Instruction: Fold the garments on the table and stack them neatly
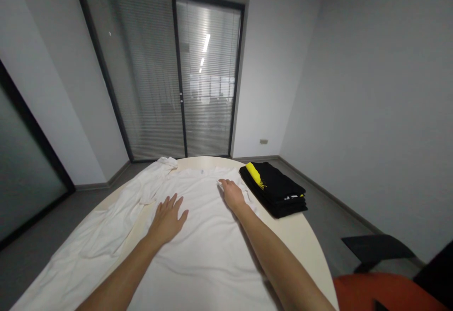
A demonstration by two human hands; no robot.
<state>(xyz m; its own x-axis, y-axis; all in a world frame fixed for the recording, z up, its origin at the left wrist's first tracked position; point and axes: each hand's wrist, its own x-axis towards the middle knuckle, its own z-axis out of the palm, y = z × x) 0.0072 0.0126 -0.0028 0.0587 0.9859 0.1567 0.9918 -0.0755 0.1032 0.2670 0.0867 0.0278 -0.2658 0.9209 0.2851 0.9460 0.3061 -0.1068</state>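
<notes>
A white T-shirt point(201, 226) lies spread over the middle of the table, its collar toward the far edge and small wrinkles across its body. On the shirt's left side rests my left hand point(167, 220), palm down with fingers spread. Near the shirt's upper right, my right hand point(231, 194) has its fingers curled, pinching a bit of the white fabric by the sleeve area. The fingertips of that hand are partly hidden.
Another white garment point(122, 212) lies crumpled along the table's left side. A stack of folded black clothes point(279, 186) with a yellow print sits at the right on the round table point(300, 240). An orange-seated chair point(382, 292) stands at lower right. Glass doors are beyond.
</notes>
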